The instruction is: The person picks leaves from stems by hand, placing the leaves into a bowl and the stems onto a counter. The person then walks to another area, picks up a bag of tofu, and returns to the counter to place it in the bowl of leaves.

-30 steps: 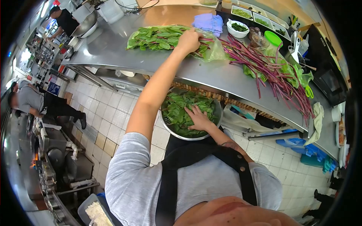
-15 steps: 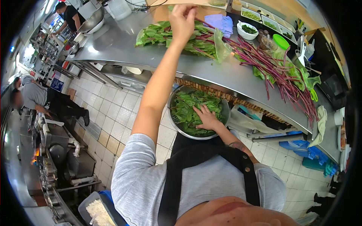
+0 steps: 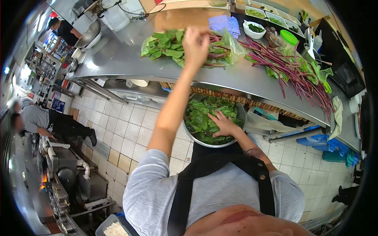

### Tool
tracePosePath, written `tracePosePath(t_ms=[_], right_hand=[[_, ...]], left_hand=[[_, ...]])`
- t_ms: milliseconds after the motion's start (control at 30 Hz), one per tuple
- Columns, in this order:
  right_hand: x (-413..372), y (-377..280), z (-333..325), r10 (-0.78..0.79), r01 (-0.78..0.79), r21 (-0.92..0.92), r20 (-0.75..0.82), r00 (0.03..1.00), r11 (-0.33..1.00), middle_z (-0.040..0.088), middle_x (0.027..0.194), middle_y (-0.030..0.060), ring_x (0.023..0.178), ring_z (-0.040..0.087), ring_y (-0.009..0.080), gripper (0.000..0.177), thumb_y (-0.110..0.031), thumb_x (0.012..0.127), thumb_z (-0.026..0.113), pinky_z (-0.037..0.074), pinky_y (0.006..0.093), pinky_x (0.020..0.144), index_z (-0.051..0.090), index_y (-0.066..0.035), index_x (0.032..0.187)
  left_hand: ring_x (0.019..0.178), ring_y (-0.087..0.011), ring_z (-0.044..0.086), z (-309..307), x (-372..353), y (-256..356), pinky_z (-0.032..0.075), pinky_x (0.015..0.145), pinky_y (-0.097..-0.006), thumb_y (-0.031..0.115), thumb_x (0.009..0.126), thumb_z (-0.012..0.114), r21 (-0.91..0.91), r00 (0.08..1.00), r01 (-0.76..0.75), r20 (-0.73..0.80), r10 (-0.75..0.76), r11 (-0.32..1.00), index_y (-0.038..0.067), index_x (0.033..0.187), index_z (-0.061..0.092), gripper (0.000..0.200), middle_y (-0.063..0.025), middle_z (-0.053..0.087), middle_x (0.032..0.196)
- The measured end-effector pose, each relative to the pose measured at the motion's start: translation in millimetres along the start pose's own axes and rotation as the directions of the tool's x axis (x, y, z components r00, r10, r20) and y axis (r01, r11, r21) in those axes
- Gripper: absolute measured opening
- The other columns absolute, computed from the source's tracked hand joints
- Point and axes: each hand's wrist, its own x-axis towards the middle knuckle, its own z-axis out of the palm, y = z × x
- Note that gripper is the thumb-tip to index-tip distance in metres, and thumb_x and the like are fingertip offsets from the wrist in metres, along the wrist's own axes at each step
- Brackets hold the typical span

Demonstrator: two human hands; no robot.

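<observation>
My left hand (image 3: 197, 45) is over a pile of red-stemmed leafy greens (image 3: 167, 45) on the steel counter. Its fingers are curled in and somewhat blurred, and I cannot make out what is in them. My right hand (image 3: 224, 125) rests with fingers spread on loose green leaves (image 3: 201, 114). Those leaves fill a metal bowl (image 3: 204, 144) held low in front of my body, below the counter edge. A clear plastic bag (image 3: 236, 49) lies at the right end of the greens. Further right, long purple-red stems (image 3: 279, 65) are heaped with some leaves.
The steel counter (image 3: 118, 59) runs across in front of me. On it are a folded blue cloth (image 3: 224, 25), a white bowl of chopped greens (image 3: 255, 30) and a green lid (image 3: 289, 37). Two people work at the left, one near a stove (image 3: 43, 183).
My left hand has come down from above the back of the greens to the pile. My right hand stays spread on the leaves in the bowl. The whole view has shifted slightly.
</observation>
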Motion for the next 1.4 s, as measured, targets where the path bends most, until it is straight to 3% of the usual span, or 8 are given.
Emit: tracePosePath(t_ms=[133, 367, 567, 667, 833, 900, 1033, 1400], right_hand=[[8, 17, -10, -0.119, 0.114, 0.201, 0.010, 0.993, 0.973, 0.014, 0.154, 0.0250, 0.144, 0.009, 0.0418, 0.122, -0.054, 0.059, 0.082, 0.022, 0.0585, 0.111, 0.011, -0.024, 0.153], [3, 18, -31, -0.168, 0.209, 0.254, -0.173, 0.970, 0.944, 0.022, 0.150, 0.0289, 0.139, 0.023, 0.0438, 0.089, -0.042, 0.072, 0.077, 0.024, 0.0472, 0.113, 0.035, -0.015, 0.146], [-32, -31, -115, 0.058, 0.192, 0.587, -0.379, 0.923, 0.787, 0.070, 0.085, 0.0131, 0.076, 0.067, 0.0188, 0.023, -0.005, 0.092, 0.049, 0.053, 0.0310, 0.070, 0.065, 0.003, 0.106], [-78, -73, -176, 0.070, 0.238, 0.560, -0.473, 0.878, 0.794, 0.068, 0.082, 0.0124, 0.076, 0.067, 0.0172, 0.021, -0.007, 0.092, 0.049, 0.052, 0.0304, 0.066, 0.064, 0.005, 0.100], [-32, -86, -212, -0.164, 0.397, -0.006, -0.916, 0.366, 0.918, 0.067, 0.081, 0.0181, 0.072, 0.067, 0.0254, 0.025, -0.010, 0.091, 0.055, 0.052, 0.0351, 0.067, 0.060, 0.003, 0.112], [18, -71, -200, -0.090, 0.220, 0.036, -0.839, 0.536, 0.975, 0.067, 0.080, 0.0176, 0.072, 0.067, 0.0284, 0.027, -0.009, 0.091, 0.055, 0.052, 0.0368, 0.067, 0.058, 0.001, 0.115], [12, -83, -195, 0.094, 0.268, 0.368, -0.724, 0.683, 0.890, 0.068, 0.081, 0.0165, 0.070, 0.067, 0.0314, 0.029, -0.007, 0.091, 0.053, 0.051, 0.0386, 0.064, 0.057, -0.002, 0.119], [-118, -60, -166, 0.141, 0.282, 0.258, -0.916, 0.377, 0.924, 0.068, 0.082, 0.0087, 0.056, 0.058, 0.0135, 0.029, -0.004, 0.094, 0.050, 0.049, 0.0283, 0.056, 0.060, -0.007, 0.121]], left_hand=[[0.076, -0.0149, 0.058, -5, -82, 48, 0.047, 0.068, -0.0240, -0.007, 0.081, 0.062, -0.221, 0.950, 0.298, -0.021, -0.311, 0.928, -0.001, 0.085, 0.065, 0.008, -0.0043, 0.054, 0.085], [0.096, -0.0196, 0.065, -23, -127, 69, 0.050, 0.081, -0.0263, -0.013, 0.082, 0.063, -0.742, 0.599, 0.603, 0.177, -0.781, 0.294, 0.002, 0.093, 0.048, 0.024, -0.0076, 0.056, 0.093], [0.082, -0.0128, 0.062, -45, -136, 60, 0.048, 0.068, -0.0223, -0.005, 0.085, 0.063, -0.458, 0.606, 0.715, 0.030, -0.795, 0.528, 0.002, 0.092, 0.051, 0.016, -0.0049, 0.059, 0.087], [0.074, -0.0197, 0.058, -69, -85, 44, 0.047, 0.071, -0.0299, 0.002, 0.081, 0.064, 0.092, 0.839, 0.518, -0.248, -0.484, 0.851, 0.002, 0.085, 0.059, 0.006, -0.0075, 0.060, 0.082], [0.085, -0.0309, 0.065, -67, -29, -26, 0.049, 0.076, -0.0378, 0.019, 0.086, 0.062, 0.332, 0.949, 0.206, 0.162, -0.270, 0.921, 0.006, 0.093, 0.069, 0.017, -0.0133, 0.069, 0.088], [0.087, -0.0326, 0.066, -58, -24, -31, 0.049, 0.078, -0.0385, 0.024, 0.087, 0.061, 0.486, 0.855, 0.298, 0.247, -0.456, 0.822, 0.006, 0.093, 0.070, 0.020, -0.0145, 0.069, 0.087], [0.080, -0.0345, 0.066, -55, -33, -59, 0.051, 0.075, -0.0400, 0.025, 0.086, 0.063, 0.528, 0.857, 0.344, 0.161, -0.489, 0.777, 0.006, 0.090, 0.070, 0.021, -0.0157, 0.069, 0.083], [0.073, -0.0257, 0.069, -65, -31, -68, 0.052, 0.071, -0.0331, 0.025, 0.081, 0.067, 0.382, 0.855, 0.450, 0.077, -0.513, 0.807, 0.004, 0.094, 0.072, 0.025, -0.0152, 0.070, 0.080]])
